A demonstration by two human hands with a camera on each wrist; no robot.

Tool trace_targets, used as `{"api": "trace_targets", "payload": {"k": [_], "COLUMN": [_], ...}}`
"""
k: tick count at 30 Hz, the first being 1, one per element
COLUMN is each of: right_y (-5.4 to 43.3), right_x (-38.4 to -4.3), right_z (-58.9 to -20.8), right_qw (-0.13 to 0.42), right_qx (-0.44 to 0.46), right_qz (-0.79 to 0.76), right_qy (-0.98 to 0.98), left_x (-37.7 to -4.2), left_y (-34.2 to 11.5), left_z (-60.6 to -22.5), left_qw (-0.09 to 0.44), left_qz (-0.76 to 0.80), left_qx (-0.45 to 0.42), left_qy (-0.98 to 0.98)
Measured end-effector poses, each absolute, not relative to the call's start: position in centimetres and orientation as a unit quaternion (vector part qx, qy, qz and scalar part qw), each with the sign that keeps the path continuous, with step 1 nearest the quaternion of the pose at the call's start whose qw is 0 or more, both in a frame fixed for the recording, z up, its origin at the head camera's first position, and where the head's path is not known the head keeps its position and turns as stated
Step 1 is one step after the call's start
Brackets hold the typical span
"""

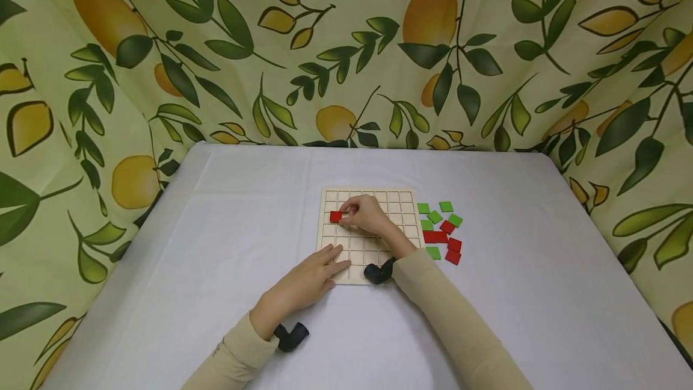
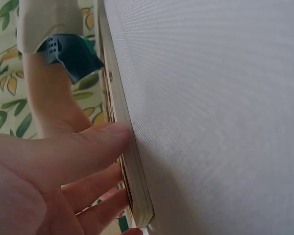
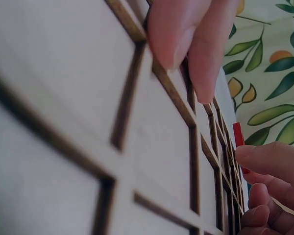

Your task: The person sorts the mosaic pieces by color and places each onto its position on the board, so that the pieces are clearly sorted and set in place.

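A pale wooden board (image 1: 368, 257) cut with grid grooves lies flat on the table. My right hand (image 1: 368, 214) reaches across it, thumb and forefinger pinching a red square tile (image 1: 335, 216) at a cell near the board's left side. In the right wrist view this tile (image 3: 238, 134) shows edge-on at the fingertips of that hand (image 3: 274, 169). At the near left corner, my left hand (image 1: 311, 275) rests with fingers extended onto the board. Its thumb (image 2: 100, 144) presses against the board's edge in the left wrist view.
Beside the board's right edge lie loose green tiles (image 1: 446, 206) and red tiles (image 1: 453, 256), several of each. White cloth (image 1: 243, 209) covers the table. A fruit-patterned curtain (image 1: 335, 77) stands behind it and along both sides. Each wrist carries a small black camera (image 1: 292, 337).
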State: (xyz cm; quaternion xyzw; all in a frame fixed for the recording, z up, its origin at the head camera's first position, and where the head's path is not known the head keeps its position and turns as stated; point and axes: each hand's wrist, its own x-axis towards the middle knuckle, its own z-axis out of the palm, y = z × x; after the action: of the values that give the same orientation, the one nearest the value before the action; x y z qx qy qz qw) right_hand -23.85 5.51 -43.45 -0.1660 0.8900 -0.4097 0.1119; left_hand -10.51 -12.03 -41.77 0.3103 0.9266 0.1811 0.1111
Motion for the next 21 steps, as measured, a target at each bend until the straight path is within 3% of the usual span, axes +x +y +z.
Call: {"api": "trace_targets", "payload": {"k": [21], "right_y": [4.2], "right_x": [-24.2], "right_z": [-43.5], "right_qw": [0.118], "right_qx": [-0.156], "right_qz": [-0.37], "right_qy": [0.908], "left_x": [-10.4], "left_y": [-12.0], "left_z": [-41.8], "left_qw": [0.114], "left_qz": [0.186], "left_qx": [0.305], "left_qy": [0.927]}}
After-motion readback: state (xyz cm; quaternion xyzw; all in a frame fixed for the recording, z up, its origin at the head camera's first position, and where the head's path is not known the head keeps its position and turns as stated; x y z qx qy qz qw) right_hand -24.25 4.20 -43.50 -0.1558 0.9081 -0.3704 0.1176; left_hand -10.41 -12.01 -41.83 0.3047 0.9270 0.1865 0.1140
